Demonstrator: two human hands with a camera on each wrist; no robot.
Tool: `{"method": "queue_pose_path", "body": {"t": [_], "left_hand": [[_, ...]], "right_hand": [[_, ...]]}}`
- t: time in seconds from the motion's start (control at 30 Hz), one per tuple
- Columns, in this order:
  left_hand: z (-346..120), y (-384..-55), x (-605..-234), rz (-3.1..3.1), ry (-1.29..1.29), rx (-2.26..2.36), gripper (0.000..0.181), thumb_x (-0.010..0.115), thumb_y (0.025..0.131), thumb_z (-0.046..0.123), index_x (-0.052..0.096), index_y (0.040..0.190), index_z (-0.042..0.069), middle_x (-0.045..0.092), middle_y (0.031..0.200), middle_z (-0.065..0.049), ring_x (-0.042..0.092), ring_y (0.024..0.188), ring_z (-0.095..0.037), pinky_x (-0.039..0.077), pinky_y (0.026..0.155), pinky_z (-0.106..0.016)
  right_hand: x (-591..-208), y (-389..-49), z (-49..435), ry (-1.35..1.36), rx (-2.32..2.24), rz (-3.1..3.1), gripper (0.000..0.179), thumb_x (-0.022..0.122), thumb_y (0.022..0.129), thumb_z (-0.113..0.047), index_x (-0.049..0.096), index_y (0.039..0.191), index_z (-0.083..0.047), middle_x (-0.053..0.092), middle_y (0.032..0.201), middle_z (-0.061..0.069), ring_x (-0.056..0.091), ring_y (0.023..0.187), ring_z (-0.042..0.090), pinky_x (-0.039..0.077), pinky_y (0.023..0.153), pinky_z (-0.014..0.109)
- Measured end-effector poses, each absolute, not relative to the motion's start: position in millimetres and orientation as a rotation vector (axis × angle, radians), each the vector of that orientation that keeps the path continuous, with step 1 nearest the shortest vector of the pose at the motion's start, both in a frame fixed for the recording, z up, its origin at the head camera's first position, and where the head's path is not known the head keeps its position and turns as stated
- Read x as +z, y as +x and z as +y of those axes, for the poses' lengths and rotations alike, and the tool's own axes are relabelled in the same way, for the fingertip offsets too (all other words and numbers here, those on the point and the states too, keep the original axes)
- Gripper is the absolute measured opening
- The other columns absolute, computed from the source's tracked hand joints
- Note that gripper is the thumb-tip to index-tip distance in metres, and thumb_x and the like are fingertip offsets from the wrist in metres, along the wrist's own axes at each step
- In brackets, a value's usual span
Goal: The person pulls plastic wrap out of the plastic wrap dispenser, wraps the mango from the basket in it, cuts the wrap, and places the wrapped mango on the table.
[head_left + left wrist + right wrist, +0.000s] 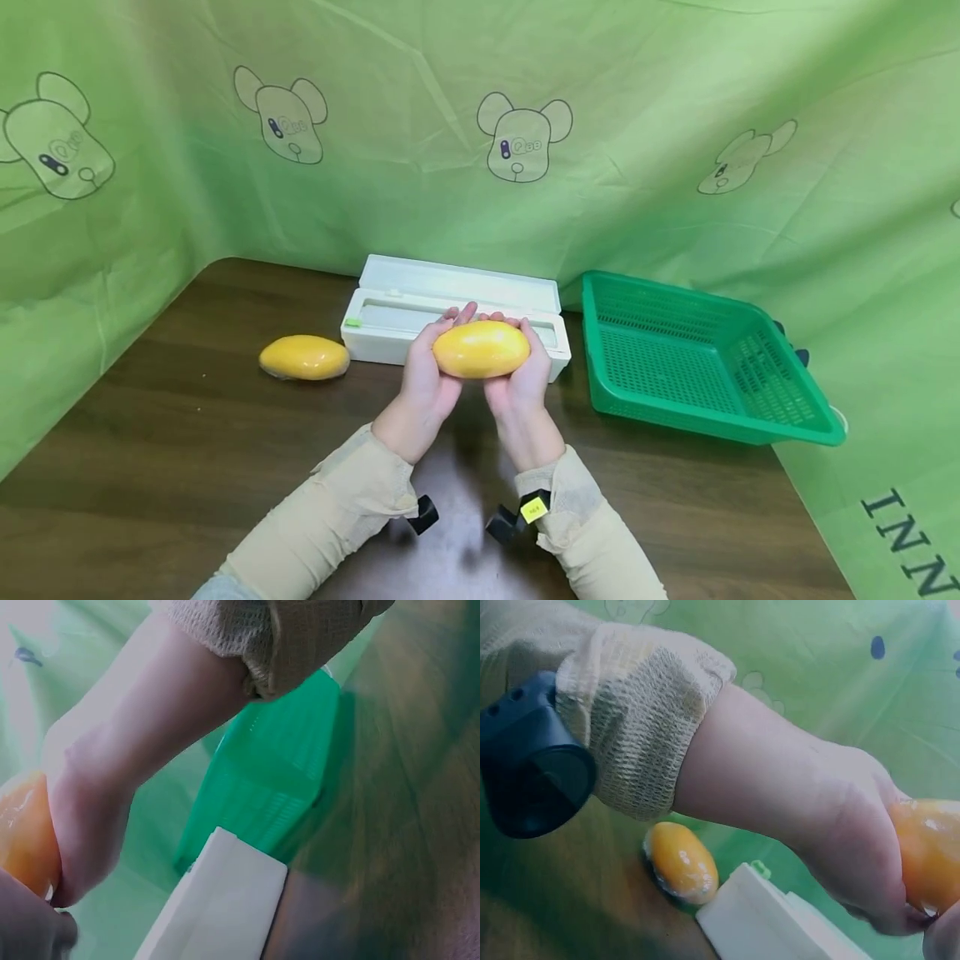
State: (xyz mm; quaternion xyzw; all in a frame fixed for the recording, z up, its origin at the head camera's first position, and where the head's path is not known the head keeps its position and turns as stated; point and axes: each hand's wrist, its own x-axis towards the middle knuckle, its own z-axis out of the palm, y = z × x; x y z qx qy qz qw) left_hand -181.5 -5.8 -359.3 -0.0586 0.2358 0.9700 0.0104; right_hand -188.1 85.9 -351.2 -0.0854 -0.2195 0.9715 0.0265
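Note:
Between both hands, raised over the table, is a shiny yellow mango (482, 350) in clear film. My left hand (424, 377) cups its left end and underside, while my right hand (528, 382) holds the right end. Several fingertips show behind the fruit; the fingers beneath it are hidden. A second film-wrapped mango (304, 357) lies on the table to the left, also visible in the right wrist view. Just behind the hands stands a long white cling film dispenser (382, 343), its lid (457, 282) raised at the back. The left wrist view catches only part of the held mango (26, 832).
A green plastic basket (750, 429) stands on the dark wooden table (187, 467) at the right, near the dispenser's end. Green printed cloth (420, 167) hangs behind and along the sides. Each wrist carries a small black camera (424, 515).

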Motion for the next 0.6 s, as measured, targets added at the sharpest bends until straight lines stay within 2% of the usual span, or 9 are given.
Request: {"method": "queue_pose_path", "body": {"t": [0.1,0.2,0.3,0.37,0.47,0.53,0.6], "left_hand": [[-6.7,-182.0,-360.7,0.671,-0.221,3.028,0.020,0.040,0.104,0.012,0.044,0.121,0.004,0.052,0.139,-0.017,0.056,0.123,-0.030,0.038,0.113,-0.040],[-10.2,-182.9,-358.6,0.656,-0.258,3.035,0.028,0.041,0.105,0.012,0.044,0.132,0.003,0.059,0.118,-0.009,0.060,0.107,-0.022,0.040,0.109,-0.038],[-12.6,-183.5,-358.8,0.682,-0.271,3.028,0.044,0.039,0.106,0.010,0.039,0.149,0.005,0.057,0.097,-0.002,0.058,0.094,-0.018,0.041,0.104,-0.037],[-13.8,-183.3,-360.3,0.694,-0.267,3.005,0.052,0.036,0.105,0.009,0.034,0.157,0.008,0.054,0.094,-0.001,0.057,0.089,-0.017,0.041,0.102,-0.037],[-15.0,-183.1,-362.4,0.684,-0.204,2.959,0.055,0.032,0.104,0.008,0.030,0.159,0.007,0.052,0.108,-0.005,0.056,0.093,-0.017,0.039,0.105,-0.036],[-15.5,-182.8,-362.8,0.676,-0.146,2.931,0.056,0.032,0.103,0.009,0.029,0.159,0.003,0.049,0.127,-0.010,0.055,0.105,-0.019,0.036,0.110,-0.037],[-16.0,-182.7,-362.5,0.680,-0.100,2.915,0.056,0.032,0.103,0.010,0.029,0.158,0.000,0.041,0.144,-0.015,0.050,0.120,-0.023,0.033,0.114,-0.038]], "right_hand": [[-354.8,-186.5,90.3,-0.163,3.083,-0.607,0.023,0.028,0.111,-0.016,0.049,0.105,-0.006,0.060,0.093,0.010,0.059,0.094,0.028,0.049,0.095,0.041],[-355.6,-184.9,91.0,-0.045,3.129,-0.577,0.025,0.025,0.109,-0.010,0.050,0.107,-0.007,0.061,0.088,0.009,0.059,0.092,0.027,0.051,0.091,0.042],[-356.8,-181.5,91.8,0.023,3.159,-0.544,0.018,0.038,0.100,0.001,0.055,0.097,-0.006,0.062,0.084,0.009,0.058,0.092,0.027,0.050,0.090,0.044],[-357.8,-179.7,92.5,0.046,3.172,-0.530,0.011,0.052,0.087,0.005,0.056,0.089,-0.005,0.061,0.083,0.009,0.057,0.091,0.027,0.050,0.090,0.044],[-358.4,-178.8,93.8,0.048,3.191,-0.534,0.019,0.065,0.068,0.001,0.057,0.083,-0.005,0.059,0.083,0.009,0.056,0.090,0.026,0.049,0.090,0.042],[-357.2,-179.0,94.3,0.030,3.197,-0.548,0.023,0.067,0.064,-0.001,0.057,0.084,-0.005,0.059,0.084,0.008,0.055,0.091,0.025,0.048,0.091,0.041],[-355.5,-179.4,94.5,0.009,3.194,-0.561,0.022,0.065,0.066,0.000,0.056,0.085,-0.005,0.058,0.085,0.007,0.055,0.091,0.024,0.046,0.092,0.039]]}}
